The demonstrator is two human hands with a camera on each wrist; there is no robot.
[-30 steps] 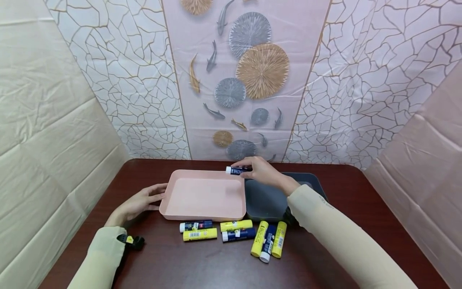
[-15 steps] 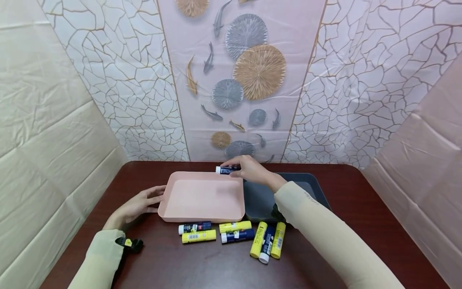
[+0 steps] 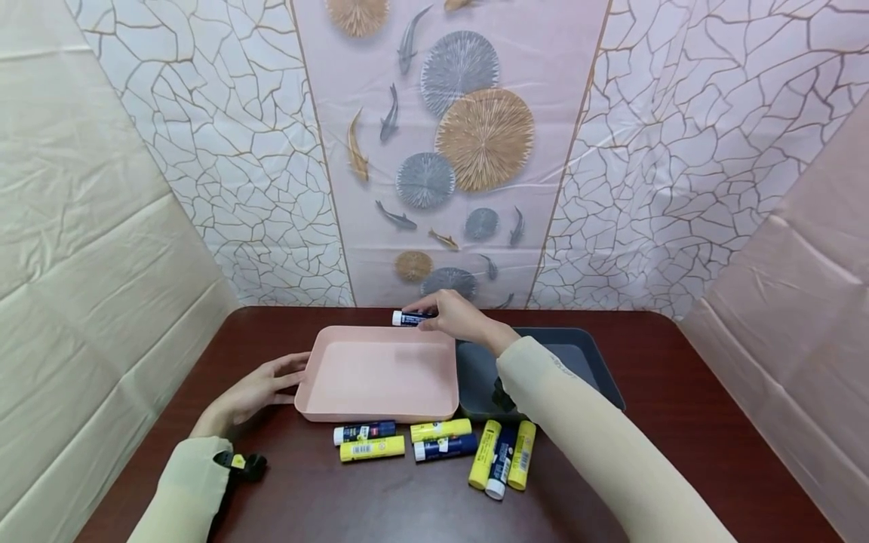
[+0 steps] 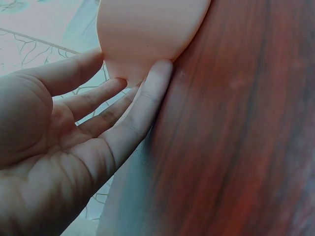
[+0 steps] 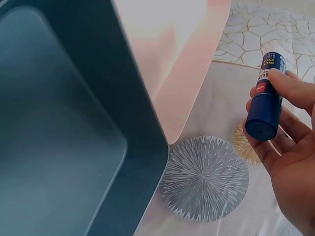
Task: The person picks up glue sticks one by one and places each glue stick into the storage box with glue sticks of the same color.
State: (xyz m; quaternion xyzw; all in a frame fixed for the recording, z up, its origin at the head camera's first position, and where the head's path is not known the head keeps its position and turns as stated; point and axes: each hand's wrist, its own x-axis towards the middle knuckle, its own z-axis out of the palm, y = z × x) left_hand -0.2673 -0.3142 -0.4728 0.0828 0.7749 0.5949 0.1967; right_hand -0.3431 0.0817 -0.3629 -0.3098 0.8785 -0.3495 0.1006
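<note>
My right hand (image 3: 458, 317) holds a dark blue glue stick (image 5: 268, 98) with a white cap, above the far edge of the pink tray (image 3: 308, 411). In the right wrist view the thumb lies on one side of the stick and the fingers on the other. Against the pink tray's left wall, my left hand (image 3: 258, 388) rests with fairly straight fingers; its fingertips (image 4: 160, 69) touch the wall in the left wrist view. The dark blue-grey tray (image 3: 604, 369) stands right beside the pink one, partly hidden by my right forearm.
In front of the trays lie a blue glue stick (image 3: 364, 432) with a yellow one (image 3: 372, 449), then a yellow stick (image 3: 441, 430) with a blue one (image 3: 446, 447). Farther right, a blue stick (image 3: 500, 460) lies between two yellow ones. A patterned cloth (image 3: 482, 226) hangs behind the table.
My right hand has moved left with the glue stick, along the pink tray's far edge. The left hand stays at the tray's left wall.
</note>
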